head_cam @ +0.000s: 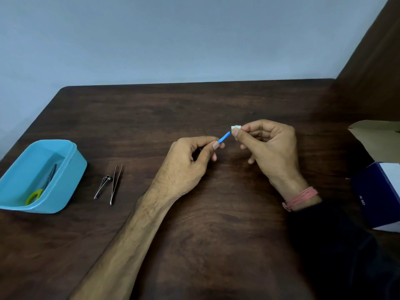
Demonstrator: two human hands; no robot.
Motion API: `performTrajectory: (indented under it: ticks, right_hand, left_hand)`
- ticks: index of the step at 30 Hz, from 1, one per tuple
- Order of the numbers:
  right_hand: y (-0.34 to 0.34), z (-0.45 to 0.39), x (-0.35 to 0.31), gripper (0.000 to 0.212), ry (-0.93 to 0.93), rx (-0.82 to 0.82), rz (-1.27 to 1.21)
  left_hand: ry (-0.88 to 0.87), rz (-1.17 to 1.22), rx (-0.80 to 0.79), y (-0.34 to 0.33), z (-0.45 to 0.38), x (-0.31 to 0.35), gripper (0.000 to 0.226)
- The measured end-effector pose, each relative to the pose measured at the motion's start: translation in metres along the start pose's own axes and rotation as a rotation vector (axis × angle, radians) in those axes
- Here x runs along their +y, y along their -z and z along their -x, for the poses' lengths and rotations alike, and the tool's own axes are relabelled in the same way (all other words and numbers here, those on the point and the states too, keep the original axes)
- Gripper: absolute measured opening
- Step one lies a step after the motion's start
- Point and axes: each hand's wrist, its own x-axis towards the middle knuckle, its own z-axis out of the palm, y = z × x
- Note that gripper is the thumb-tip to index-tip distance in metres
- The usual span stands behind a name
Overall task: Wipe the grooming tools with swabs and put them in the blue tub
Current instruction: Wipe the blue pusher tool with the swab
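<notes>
The left hand (190,161) pinches one end of a slim blue tool (224,137) between thumb and forefinger, above the middle of the wooden table (194,224). The right hand (270,148) pinches a small white swab (235,127) around the tool's far tip, so the wiping step looks to be in hand. What kind of tool it is I cannot tell. To the left, a nail clipper (102,186) and tweezers (116,184) lie side by side, just beside the blue tub (74,167), which already holds green-handled scissors (41,187). Next the swab should probably run along the blue shaft, then the tool goes into the tub
</notes>
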Motion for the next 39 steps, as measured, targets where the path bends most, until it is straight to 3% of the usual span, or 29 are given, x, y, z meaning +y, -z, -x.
performTrajectory:
  ticks: [26, 32, 39]
  right_hand:
    - [0.003, -0.004, 0.005, 0.011, -0.002, 0.042, -0.018]
    - [0.001, -0.002, 0.006, 0.007, 0.051, -0.099, -0.049]
    - [0.0, -0.005, 0.008, 0.014, -0.001, -0.05, -0.015]
  left_hand:
    - [0.076, 0.075, -0.011, 0.002, -0.001, 0.003, 0.026]
    - [0.089, 0.094, -0.003, 0.002, -0.001, 0.005, 0.027]
    - [0.068, 0.078, -0.035, 0.003, -0.001, 0.003, 0.025]
